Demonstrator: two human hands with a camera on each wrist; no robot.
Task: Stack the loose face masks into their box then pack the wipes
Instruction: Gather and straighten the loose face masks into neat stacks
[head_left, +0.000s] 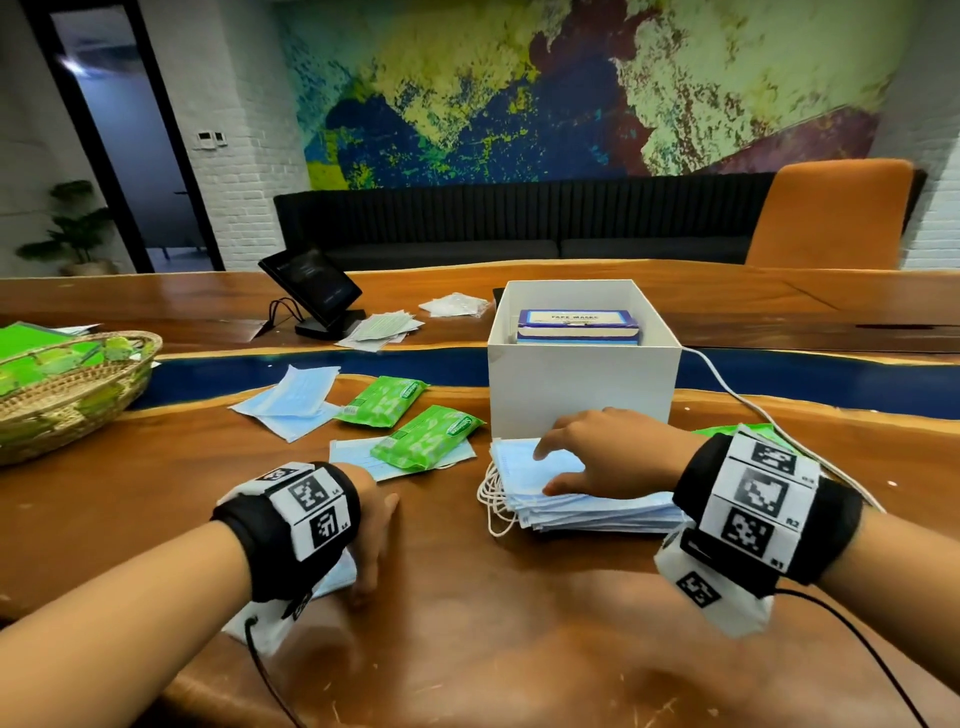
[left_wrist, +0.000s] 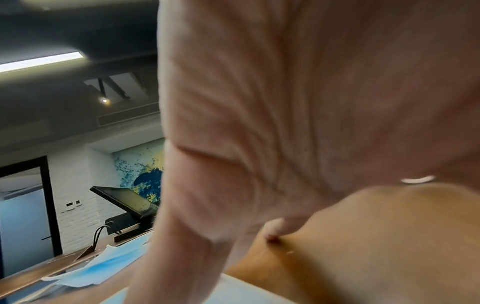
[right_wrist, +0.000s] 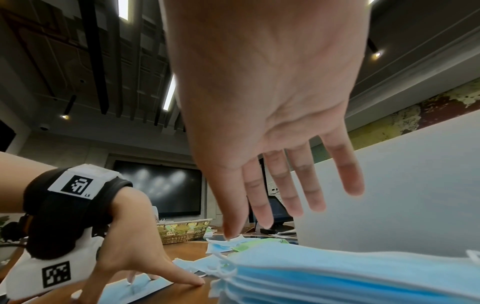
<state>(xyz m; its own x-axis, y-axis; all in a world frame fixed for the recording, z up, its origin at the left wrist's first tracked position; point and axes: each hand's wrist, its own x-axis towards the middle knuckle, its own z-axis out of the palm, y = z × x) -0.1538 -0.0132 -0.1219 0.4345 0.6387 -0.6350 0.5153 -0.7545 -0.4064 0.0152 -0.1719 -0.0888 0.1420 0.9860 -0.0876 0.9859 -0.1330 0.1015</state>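
A thick stack of blue face masks lies on the table in front of the white box. My right hand is spread over the stack, fingers straight, thumb and fingertips touching the top mask. My left hand presses straight fingers on a single blue mask lying flat near the table's front. A blue face-mask carton sits inside the white box. Two green wipes packs lie left of the box, one resting on a loose mask.
More loose blue masks lie further left. A wicker basket with green packs stands at far left. A tablet on a stand and white wrapped masks sit behind. A white cable runs right of the box.
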